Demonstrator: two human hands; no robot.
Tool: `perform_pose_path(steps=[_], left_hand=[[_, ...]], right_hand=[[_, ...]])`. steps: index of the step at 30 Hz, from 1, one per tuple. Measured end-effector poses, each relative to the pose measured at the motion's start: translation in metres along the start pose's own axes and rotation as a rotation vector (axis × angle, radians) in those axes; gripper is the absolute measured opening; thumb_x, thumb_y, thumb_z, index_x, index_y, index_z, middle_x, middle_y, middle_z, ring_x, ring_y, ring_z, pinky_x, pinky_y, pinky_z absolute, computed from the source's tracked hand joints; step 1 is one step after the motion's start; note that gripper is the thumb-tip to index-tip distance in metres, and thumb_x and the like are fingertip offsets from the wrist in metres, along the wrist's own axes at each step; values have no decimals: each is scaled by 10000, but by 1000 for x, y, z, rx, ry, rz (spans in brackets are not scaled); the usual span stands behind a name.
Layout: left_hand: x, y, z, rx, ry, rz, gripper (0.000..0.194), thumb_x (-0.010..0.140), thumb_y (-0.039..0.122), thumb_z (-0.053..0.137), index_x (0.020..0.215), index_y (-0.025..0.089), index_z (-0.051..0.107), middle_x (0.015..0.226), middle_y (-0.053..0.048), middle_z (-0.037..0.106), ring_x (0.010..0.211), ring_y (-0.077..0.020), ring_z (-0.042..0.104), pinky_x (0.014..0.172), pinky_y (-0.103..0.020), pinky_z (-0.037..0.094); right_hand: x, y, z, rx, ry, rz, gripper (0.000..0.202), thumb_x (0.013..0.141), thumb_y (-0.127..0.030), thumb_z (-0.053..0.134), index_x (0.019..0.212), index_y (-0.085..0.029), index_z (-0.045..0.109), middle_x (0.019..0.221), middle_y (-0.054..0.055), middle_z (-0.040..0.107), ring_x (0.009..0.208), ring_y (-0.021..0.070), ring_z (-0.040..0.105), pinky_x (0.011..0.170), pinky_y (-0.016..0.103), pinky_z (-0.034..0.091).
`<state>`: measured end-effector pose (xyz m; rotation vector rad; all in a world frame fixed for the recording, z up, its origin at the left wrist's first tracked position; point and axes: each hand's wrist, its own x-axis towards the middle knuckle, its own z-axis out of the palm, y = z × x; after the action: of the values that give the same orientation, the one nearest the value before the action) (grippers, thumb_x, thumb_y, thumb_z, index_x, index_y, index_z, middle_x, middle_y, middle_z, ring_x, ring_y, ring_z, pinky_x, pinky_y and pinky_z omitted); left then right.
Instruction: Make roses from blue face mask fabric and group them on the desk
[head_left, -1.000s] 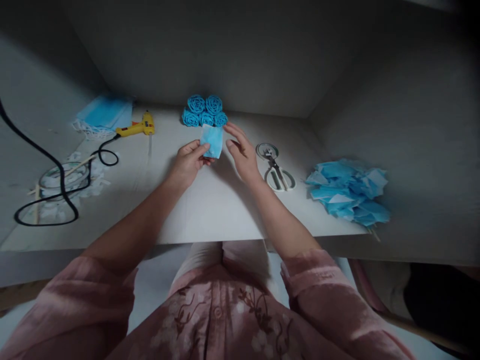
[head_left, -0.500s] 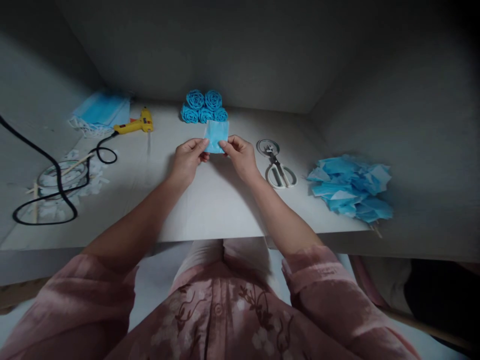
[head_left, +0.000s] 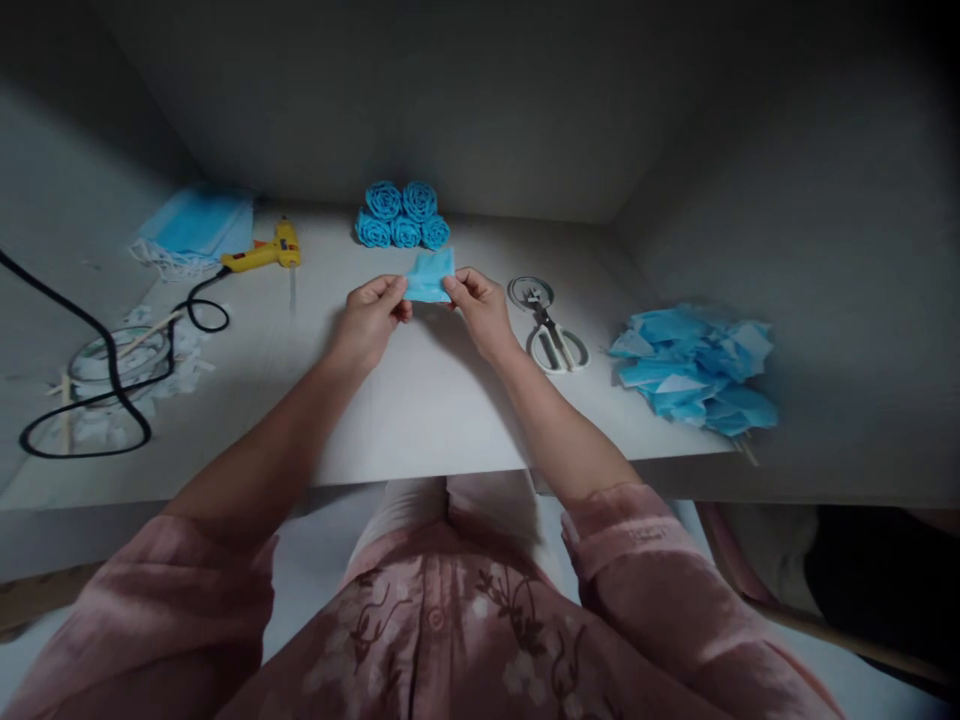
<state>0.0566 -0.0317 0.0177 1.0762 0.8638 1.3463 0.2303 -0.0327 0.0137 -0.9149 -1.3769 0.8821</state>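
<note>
A small light-blue piece of thin fabric (head_left: 429, 277), like face-mask material, is stretched between my two hands above the table. My left hand (head_left: 373, 315) pinches its left edge between thumb and fingers. At the opposite edge, my right hand (head_left: 481, 308) pinches it the same way. The upper part of the piece leans away and its top edge looks uneven. Just beyond it, several rolled blue rosettes (head_left: 405, 215) are stacked in two rows. Scissors (head_left: 555, 340) with white handles lie to the right of my right hand.
A yellow glue gun (head_left: 262, 255) lies at the left, its black cord (head_left: 112, 350) looping over white scraps and a tape roll. Behind it are blue face masks (head_left: 196, 228). Crumpled blue pieces (head_left: 694, 365) with thin sticks pile up at the right. Walls enclose the table (head_left: 420, 420).
The blue piece now looks shorter, its upper part tipped or folded over. Both hands still pinch its sides. The whole view has shifted slightly.
</note>
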Motion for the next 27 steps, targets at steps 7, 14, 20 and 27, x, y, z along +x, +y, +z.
perform_pose_path(steps=[7,14,20,27], left_hand=[[2,3,1,-56,-190,-156,578,962,755,576,1106,219,735,1068,-121,779,991,-255,757,777,-328,589],[9,-4,-6,-9,-9,65,520,821,400,880,1277,268,668,897,-23,677,1001,-236,747,856,-330,575],[3,-4,-2,40,7,91,478,807,239,836,1261,257,686,872,-14,680,877,-207,741,779,-299,571],[-2,-1,4,74,67,126,340,807,195,798,1133,239,711,821,-3,683,759,-171,694,693,-265,536]], right_hand=[[0,-4,-3,5,-46,36,556,774,-764,774,794,-224,643,716,-43,584,703,119,531,708,280,471],[-6,2,6,-5,-148,57,614,756,-820,762,745,-216,648,685,-32,577,687,129,507,675,281,455],[-6,5,3,-23,-88,29,657,850,-886,595,774,-234,608,784,-10,566,786,151,564,793,306,523],[-3,7,4,-38,-6,0,640,772,-863,710,767,-230,613,718,-26,556,707,133,519,711,296,467]])
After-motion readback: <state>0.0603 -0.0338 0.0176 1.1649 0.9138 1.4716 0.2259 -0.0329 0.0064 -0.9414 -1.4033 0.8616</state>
